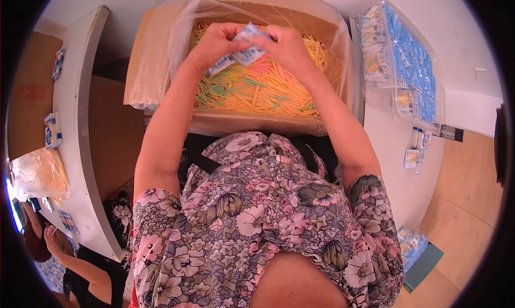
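Observation:
Both my hands are raised over a cardboard box (pixel 230 120) lined with clear plastic. Between them is a small blue-and-white plastic packet (pixel 248 55), tilted, its lower end hanging toward the left. My left hand (pixel 215 44) pinches the packet's upper left side with thumb and fingers. On its right edge, my right hand (pixel 291 49) grips with bent fingers, partly covering it. What is inside the packet cannot be made out. Beneath the hands lie a great many thin plastic sticks (pixel 252 96) in yellow, orange, pink and green, loosely heaped.
At the right, a clear plastic bin (pixel 399 56) holds rows of upright blue packets; several loose packets (pixel 413 158) lie near it on a white table (pixel 394 193). On the left, a white-edged table (pixel 80 93) carries a plastic bag (pixel 43 171). Another person's arm (pixel 80 262) shows lower left.

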`<act>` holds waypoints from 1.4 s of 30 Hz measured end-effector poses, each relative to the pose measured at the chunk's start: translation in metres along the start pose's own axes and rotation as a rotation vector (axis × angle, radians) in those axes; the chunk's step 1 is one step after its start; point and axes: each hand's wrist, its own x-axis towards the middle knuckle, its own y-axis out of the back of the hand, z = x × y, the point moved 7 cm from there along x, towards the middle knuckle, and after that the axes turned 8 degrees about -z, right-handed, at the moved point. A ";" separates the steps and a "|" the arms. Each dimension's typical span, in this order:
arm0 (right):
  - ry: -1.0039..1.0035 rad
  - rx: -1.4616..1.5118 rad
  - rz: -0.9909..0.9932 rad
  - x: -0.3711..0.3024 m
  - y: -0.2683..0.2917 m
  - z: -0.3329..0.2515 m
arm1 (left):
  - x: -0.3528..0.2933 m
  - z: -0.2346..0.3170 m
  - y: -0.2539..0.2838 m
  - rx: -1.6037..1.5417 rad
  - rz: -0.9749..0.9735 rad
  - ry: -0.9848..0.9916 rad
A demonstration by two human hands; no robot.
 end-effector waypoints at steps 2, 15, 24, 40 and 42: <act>-0.014 -0.013 -0.013 0.008 0.007 -0.002 | 0.000 0.000 -0.002 -0.030 -0.007 0.040; -0.175 -0.610 -0.448 -0.049 -0.002 0.091 | 0.012 -0.007 0.005 0.177 0.124 -0.076; -0.197 -0.567 -0.327 -0.066 -0.022 0.104 | 0.015 -0.014 0.000 0.198 0.006 -0.013; -0.411 -0.012 -0.131 -0.057 0.036 0.088 | 0.004 -0.030 -0.041 0.046 -0.377 0.192; -0.449 0.197 -0.151 -0.052 0.033 0.075 | 0.004 -0.026 -0.056 -0.005 -0.459 0.013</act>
